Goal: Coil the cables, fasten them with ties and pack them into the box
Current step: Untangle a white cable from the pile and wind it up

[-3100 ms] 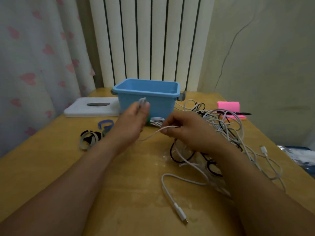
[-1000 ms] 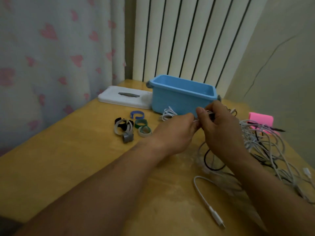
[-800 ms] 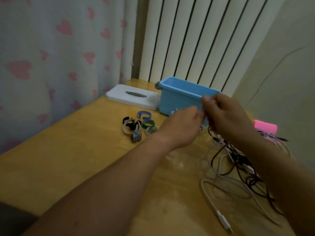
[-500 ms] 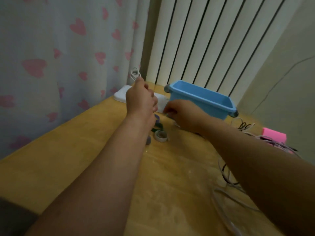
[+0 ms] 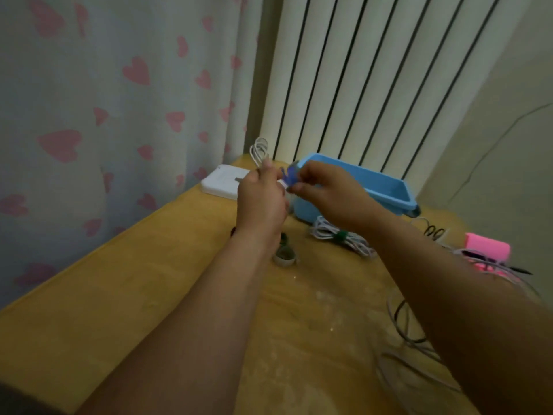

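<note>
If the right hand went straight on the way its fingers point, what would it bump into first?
Most likely the left hand, which grips the coiled white cable; the right hand pinches a blue tie just beside it.

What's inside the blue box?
Only bare blue inner walls show in the blue box, and no cable can be seen in it. Its floor sits hidden below the rim, and the right hand covers its left end, so something could lie there.
</note>
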Demonstrator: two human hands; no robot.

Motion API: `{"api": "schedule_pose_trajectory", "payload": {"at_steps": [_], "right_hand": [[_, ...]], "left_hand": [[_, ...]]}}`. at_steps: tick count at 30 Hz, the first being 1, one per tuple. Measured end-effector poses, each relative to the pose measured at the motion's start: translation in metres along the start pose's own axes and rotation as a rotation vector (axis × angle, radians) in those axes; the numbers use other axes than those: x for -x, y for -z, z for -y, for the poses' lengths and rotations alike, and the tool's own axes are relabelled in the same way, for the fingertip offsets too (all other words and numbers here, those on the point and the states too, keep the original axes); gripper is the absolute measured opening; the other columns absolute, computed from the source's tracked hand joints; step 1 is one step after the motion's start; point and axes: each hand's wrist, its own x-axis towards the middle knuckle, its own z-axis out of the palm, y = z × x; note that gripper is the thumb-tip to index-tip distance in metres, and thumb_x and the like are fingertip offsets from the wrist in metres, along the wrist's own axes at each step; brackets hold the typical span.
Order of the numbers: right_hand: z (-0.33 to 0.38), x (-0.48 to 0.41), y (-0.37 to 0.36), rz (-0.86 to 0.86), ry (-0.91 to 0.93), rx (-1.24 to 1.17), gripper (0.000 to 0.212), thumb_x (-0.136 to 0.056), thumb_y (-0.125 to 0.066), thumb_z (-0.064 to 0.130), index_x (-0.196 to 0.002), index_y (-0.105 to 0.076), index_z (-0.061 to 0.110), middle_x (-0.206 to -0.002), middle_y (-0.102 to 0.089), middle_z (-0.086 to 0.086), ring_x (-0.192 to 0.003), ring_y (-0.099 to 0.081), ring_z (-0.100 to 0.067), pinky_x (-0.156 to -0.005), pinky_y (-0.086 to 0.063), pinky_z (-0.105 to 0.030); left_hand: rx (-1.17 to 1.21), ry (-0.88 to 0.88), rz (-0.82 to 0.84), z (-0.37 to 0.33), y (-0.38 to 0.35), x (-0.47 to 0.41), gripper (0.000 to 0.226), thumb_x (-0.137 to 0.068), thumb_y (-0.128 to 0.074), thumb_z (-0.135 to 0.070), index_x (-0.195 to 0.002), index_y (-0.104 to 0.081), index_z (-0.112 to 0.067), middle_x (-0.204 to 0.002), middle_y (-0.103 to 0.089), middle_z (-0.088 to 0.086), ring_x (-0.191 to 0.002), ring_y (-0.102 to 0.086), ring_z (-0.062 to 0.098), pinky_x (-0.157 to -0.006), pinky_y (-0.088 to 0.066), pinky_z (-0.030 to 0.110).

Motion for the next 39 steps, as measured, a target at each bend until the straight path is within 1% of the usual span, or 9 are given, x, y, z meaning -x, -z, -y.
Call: {"api": "schedule_pose_trajectory", "payload": {"at_steps": [6, 10, 15, 22, 25, 30, 33, 37, 39], "right_hand": [[-0.003, 0.098, 0.045, -0.183, -0.16, -0.306, 0.009, -0.108, -0.058, 0.022, -0.102, -0.063, 0.017, -0.079, -0.073, -0.012, -0.075, -0.073, -0.027, -0.068, -0.059, -0.04], [-0.027, 0.138, 0.041, -0.142, -0.291, -0.319, 0.012, -0.108, -0.059, 0.025, -0.098, -0.064, 0.021, -0.062, -0.067, -0.007, -0.059, -0.069, -0.029, -0.062, -0.06, -0.054], [-0.038, 0.15, 0.035, -0.129, -0.373, -0.544, 0.016, -0.108, -0.061, 0.022, -0.106, -0.067, 0.007, -0.06, -0.061, -0.006, -0.053, -0.063, -0.025, -0.059, -0.06, -0.045], [-0.045, 0.152, 0.03, -0.245, -0.457, -0.707, 0.016, -0.11, -0.053, 0.018, -0.102, -0.06, 0.006, -0.081, -0.07, -0.007, -0.051, -0.057, -0.018, -0.058, -0.056, -0.041], [-0.045, 0.151, 0.038, -0.418, -0.399, -0.772, 0.014, -0.11, -0.055, 0.022, -0.102, -0.061, 0.011, -0.073, -0.06, -0.003, -0.05, -0.046, -0.012, -0.048, -0.043, -0.032], [-0.033, 0.153, 0.028, -0.361, -0.267, -0.623, 0.017, -0.103, -0.066, 0.027, -0.093, -0.071, 0.014, -0.069, -0.063, 0.01, -0.061, -0.055, 0.0, -0.056, -0.043, -0.014], [-0.039, 0.153, 0.021, -0.41, -0.3, -0.549, 0.027, -0.099, -0.072, 0.031, -0.078, -0.071, 0.014, -0.063, -0.06, 0.01, -0.059, -0.052, -0.004, -0.057, -0.043, -0.024], [-0.043, 0.152, 0.022, -0.451, -0.337, -0.567, 0.03, -0.098, -0.074, 0.03, -0.076, -0.069, 0.01, -0.065, -0.059, 0.006, -0.058, -0.049, -0.007, -0.06, -0.041, -0.029], [-0.042, 0.152, 0.021, -0.469, -0.331, -0.56, 0.028, -0.098, -0.074, 0.03, -0.079, -0.071, 0.01, -0.065, -0.061, 0.008, -0.06, -0.051, -0.006, -0.061, -0.042, -0.029]], "left_hand": [[-0.113, 0.008, 0.42, 0.019, -0.035, 0.039, 0.04, -0.115, -0.041, -0.045, -0.116, -0.063, -0.012, -0.06, -0.037, -0.006, -0.05, -0.032, 0.007, -0.044, -0.026, 0.023], [-0.256, -0.02, 0.626, 0.034, -0.048, 0.058, 0.037, -0.115, -0.045, -0.04, -0.109, -0.063, -0.009, -0.064, -0.041, -0.001, -0.052, -0.035, 0.01, -0.046, -0.03, 0.024], [-0.536, -0.212, 0.551, 0.05, -0.05, 0.056, 0.024, -0.112, -0.051, -0.038, -0.095, -0.061, -0.023, -0.066, -0.057, -0.014, -0.059, -0.05, 0.004, -0.061, -0.04, 0.031], [-0.469, -0.08, 0.53, 0.053, -0.053, 0.057, 0.029, -0.115, -0.046, -0.034, -0.107, -0.061, -0.011, -0.065, -0.056, -0.002, -0.054, -0.051, 0.013, -0.05, -0.045, 0.03], [-0.52, -0.056, 0.523, 0.053, -0.053, 0.058, 0.027, -0.113, -0.049, -0.038, -0.114, -0.067, -0.018, -0.075, -0.068, 0.002, -0.053, -0.051, 0.013, -0.049, -0.044, 0.028], [-0.721, -0.186, 0.677, 0.054, -0.055, 0.063, 0.027, -0.112, -0.052, -0.034, -0.097, -0.071, -0.022, -0.06, -0.059, -0.017, -0.053, -0.047, -0.001, -0.055, -0.038, 0.021], [-0.753, -0.2, 0.741, 0.048, -0.058, 0.065, 0.025, -0.11, -0.053, -0.023, -0.096, -0.071, -0.013, -0.06, -0.06, -0.022, -0.056, -0.052, -0.005, -0.055, -0.037, 0.016], [-0.529, 0.043, 0.761, 0.041, -0.059, 0.069, 0.042, -0.109, -0.041, -0.023, -0.071, -0.058, -0.026, -0.067, -0.043, -0.006, -0.057, -0.034, 0.008, -0.051, -0.029, 0.022], [-0.448, 0.103, 0.717, 0.043, -0.06, 0.069, 0.04, -0.11, -0.037, -0.028, -0.076, -0.057, -0.021, -0.07, -0.043, -0.001, -0.058, -0.032, 0.011, -0.051, -0.026, 0.026]]}}
